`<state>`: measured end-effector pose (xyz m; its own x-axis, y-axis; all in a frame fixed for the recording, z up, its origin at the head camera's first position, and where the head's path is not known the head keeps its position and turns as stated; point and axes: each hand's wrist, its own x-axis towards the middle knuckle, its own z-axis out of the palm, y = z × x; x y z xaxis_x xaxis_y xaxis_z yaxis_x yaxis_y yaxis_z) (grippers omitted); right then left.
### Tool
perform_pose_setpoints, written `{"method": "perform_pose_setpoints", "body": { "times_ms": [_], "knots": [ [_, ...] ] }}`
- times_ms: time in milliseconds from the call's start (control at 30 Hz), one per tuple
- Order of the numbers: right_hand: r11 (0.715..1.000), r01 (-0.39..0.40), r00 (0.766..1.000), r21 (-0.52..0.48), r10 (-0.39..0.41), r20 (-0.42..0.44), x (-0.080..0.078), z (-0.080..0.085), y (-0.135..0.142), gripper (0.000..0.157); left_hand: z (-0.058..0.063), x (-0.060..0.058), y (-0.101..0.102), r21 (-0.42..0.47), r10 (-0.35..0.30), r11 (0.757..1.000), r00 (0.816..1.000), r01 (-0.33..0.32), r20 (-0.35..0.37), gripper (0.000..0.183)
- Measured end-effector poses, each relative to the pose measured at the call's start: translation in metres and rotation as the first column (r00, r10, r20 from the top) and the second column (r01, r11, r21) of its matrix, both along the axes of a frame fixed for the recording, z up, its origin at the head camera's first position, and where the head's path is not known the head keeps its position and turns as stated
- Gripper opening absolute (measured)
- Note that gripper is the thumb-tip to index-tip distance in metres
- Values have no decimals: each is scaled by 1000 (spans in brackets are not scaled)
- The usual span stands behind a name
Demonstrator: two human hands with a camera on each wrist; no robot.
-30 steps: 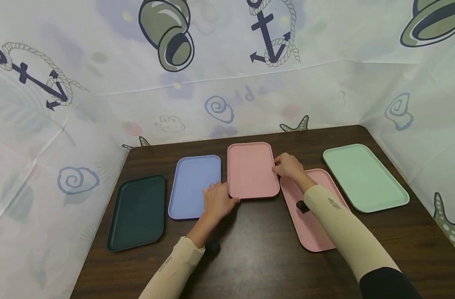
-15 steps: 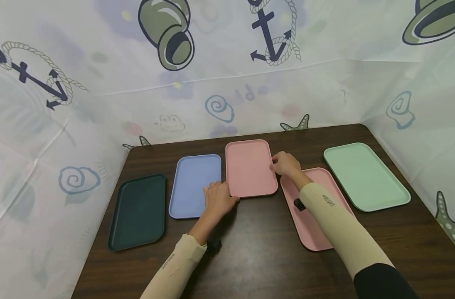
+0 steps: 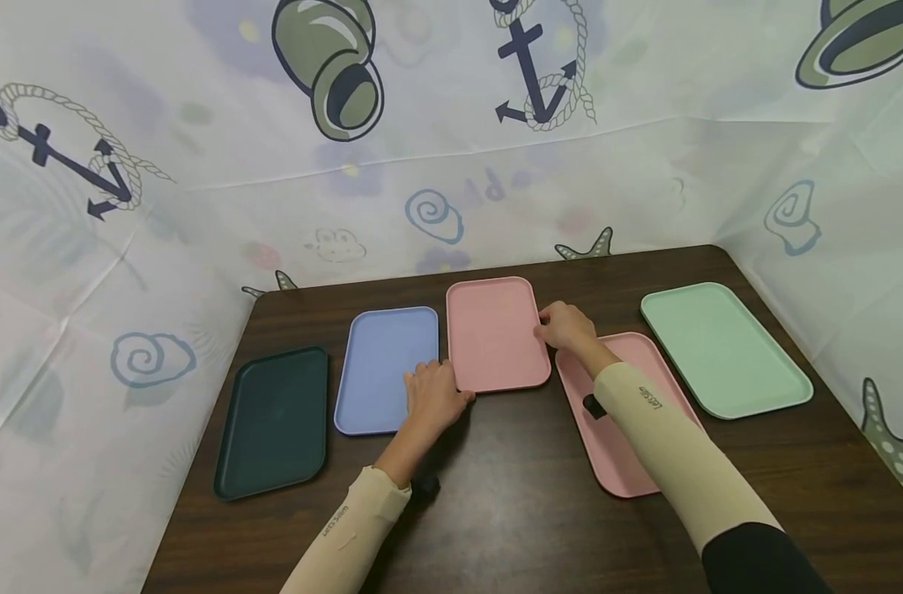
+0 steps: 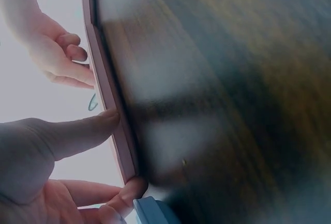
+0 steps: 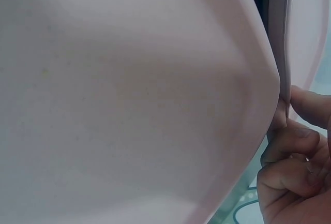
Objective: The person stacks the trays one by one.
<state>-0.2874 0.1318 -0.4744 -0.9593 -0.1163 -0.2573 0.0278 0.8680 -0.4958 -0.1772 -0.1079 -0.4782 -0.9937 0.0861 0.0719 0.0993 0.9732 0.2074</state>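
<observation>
A pink tray (image 3: 494, 334) lies at the back middle of the table with both hands at it. My left hand (image 3: 430, 396) holds its near left corner. In the left wrist view, the thumb (image 4: 95, 131) presses along the rim while a finger bends round the corner, close to the blue tray (image 4: 150, 211). At the far right side, my right hand (image 3: 567, 327) pinches the rim; its other fingers (image 5: 289, 182) are curled in the right wrist view. Beneath the right forearm is a second pink tray (image 3: 618, 458), partly covered by the sleeve.
Left of the held tray lies the blue tray (image 3: 380, 355), then a dark green tray (image 3: 276, 425). A mint green tray (image 3: 726, 351) rests on the right. The brown table (image 3: 496, 511) meets a printed cloth (image 3: 629, 181) behind and at both sides.
The held pink tray has shifted slightly left and back, and the right hand moved along with it. In the last half second, hands and trays look still.
</observation>
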Motion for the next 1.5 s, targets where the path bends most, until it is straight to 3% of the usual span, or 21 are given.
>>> {"method": "perform_pose_setpoints", "body": {
  "times_ms": [367, 533, 700, 867, 1000, 1167, 1333, 1433, 1500],
  "knots": [
    [1000, 15, 1000, 10, -15, 24, 5, 2, 0, 47, 2, 2, -5, 4, -13, 1000, 1000, 12, 17, 44],
    [999, 31, 1000, -27, -31, 7, 16, 10, 7, 49, 6, 7, -8, 28, -54, 998, 998, 53, 33, 46],
    [994, 0, 997, -109, -8, -71, 35, 23, 23, 49, 12, 18, -10, 40, -87, 995, 996, 86, 32, 49],
    [986, -27, 990, -162, 3, -143, 67, 33, 54, 48, 18, 33, -8, 8, -78, 997, 997, 78, -1, 58],
    [991, 35, 983, -126, -56, -173, 102, 40, 84, 45, 21, 48, 0, -50, -91, 995, 994, 88, -59, 62],
    [991, 134, 967, -29, -137, -216, 149, 40, 126, 45, 23, 72, 21, 4, -174, 984, 977, 176, -120, 57],
    [976, 205, 971, 74, -194, -137, 185, 36, 158, 52, 16, 94, 49, 104, -286, 951, 957, 290, -55, 49],
    [969, 217, 976, 121, -210, -64, 200, 34, 170, 57, 11, 101, 63, 191, -338, 925, 941, 328, 22, 40],
    [967, 218, 976, 135, -215, -34, 207, 30, 176, 60, 8, 103, 72, 245, -364, 909, 928, 336, 78, 46]
  ]
}}
